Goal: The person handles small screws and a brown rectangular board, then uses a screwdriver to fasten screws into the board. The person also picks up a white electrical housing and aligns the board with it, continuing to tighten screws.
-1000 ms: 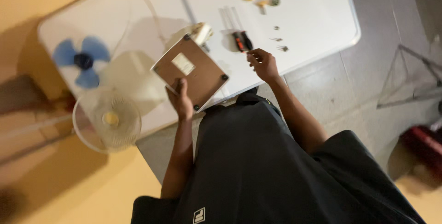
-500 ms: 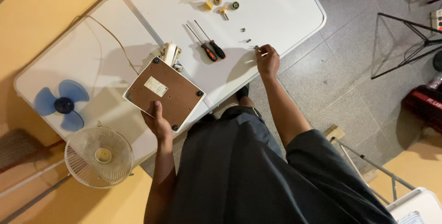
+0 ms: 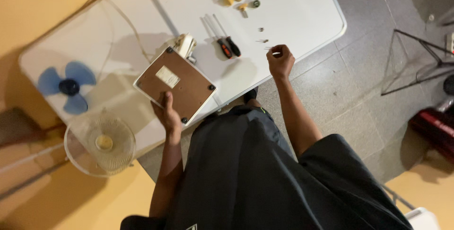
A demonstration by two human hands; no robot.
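Two fan parts lie far left: a blue blade [image 3: 66,87] on the white table [image 3: 302,17], a round grille [image 3: 100,144] nearer. The left hand [image 3: 168,114] clamps the tilted brown base [image 3: 176,84] underside-up, exposing its bottom. Right of two screwdrivers [image 3: 226,44], the right hand [image 3: 280,60] curls beside small screws [image 3: 263,40]; whether it pinches one, I cannot tell.

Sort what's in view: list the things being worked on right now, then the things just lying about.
In hand:
- left hand holds the square brown-bottomed base
- right hand pinches at small screws on the white table

Lying about:
- two screwdrivers
- blue fan blade
- clear fan guard
- small yellow parts
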